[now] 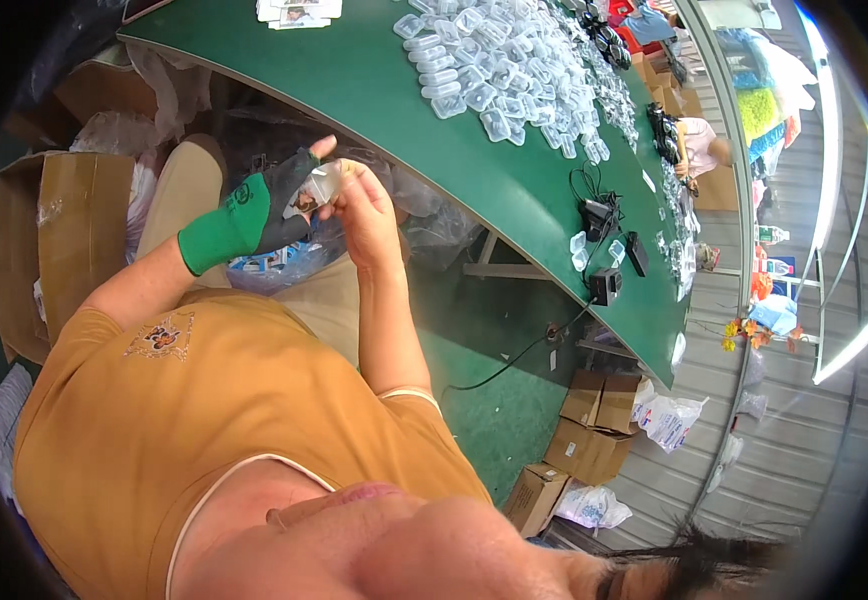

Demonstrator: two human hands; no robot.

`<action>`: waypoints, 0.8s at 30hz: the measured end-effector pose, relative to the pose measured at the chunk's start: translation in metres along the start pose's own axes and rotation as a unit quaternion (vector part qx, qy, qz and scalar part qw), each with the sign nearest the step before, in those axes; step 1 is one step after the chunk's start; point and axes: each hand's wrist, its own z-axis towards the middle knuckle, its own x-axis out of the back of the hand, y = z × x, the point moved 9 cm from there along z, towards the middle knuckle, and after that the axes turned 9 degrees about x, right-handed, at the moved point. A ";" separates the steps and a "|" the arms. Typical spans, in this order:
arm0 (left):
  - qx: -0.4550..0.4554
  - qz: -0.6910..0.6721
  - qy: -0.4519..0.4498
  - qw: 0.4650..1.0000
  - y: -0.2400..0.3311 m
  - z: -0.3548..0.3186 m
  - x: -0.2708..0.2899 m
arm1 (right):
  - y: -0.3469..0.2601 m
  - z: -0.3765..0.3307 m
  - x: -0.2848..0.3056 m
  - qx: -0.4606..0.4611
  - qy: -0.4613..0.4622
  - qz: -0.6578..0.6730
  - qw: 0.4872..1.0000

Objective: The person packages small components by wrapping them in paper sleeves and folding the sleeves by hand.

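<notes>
My left hand (266, 208) wears a green glove with black palm and fingers. Its thumb sticks out bare, and the fingers curl around a small clear plastic packet (316, 190) with something brownish inside. On the packet's other side, my bare right hand (366, 212) pinches its edge between thumb and fingers. Both hands are above my lap, just off the near edge of the green table (374, 100). Below them, a clear plastic bag (299, 268) with blue-and-white printed pieces lies by my legs. The packet's exact kind is too small to make out.
Many small clear plastic cases (484, 70) are heaped on the table, with printed cards (299, 12) at its far left. Black adapters (602, 215) and cables lie to the right; one cable trails to the floor. Cartons (89, 245) stand at left and lower right (589, 450). Another person (699, 148) sits far right.
</notes>
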 end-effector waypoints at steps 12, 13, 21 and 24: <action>-0.017 0.052 0.018 0.998 -0.016 0.003 0.000 | -0.026 -0.019 -0.017 0.255 0.090 -0.332 0.904; -0.016 0.053 0.020 0.998 -0.016 0.004 0.000 | -0.028 -0.021 -0.012 0.242 0.103 -0.341 0.903; 0.090 -0.029 -0.029 0.995 -0.035 0.001 -0.004 | -0.025 -0.033 -0.028 0.315 0.088 -0.391 0.860; 0.127 0.006 -0.063 0.990 -0.038 0.006 0.002 | -0.017 -0.026 0.001 0.261 0.108 -0.264 0.922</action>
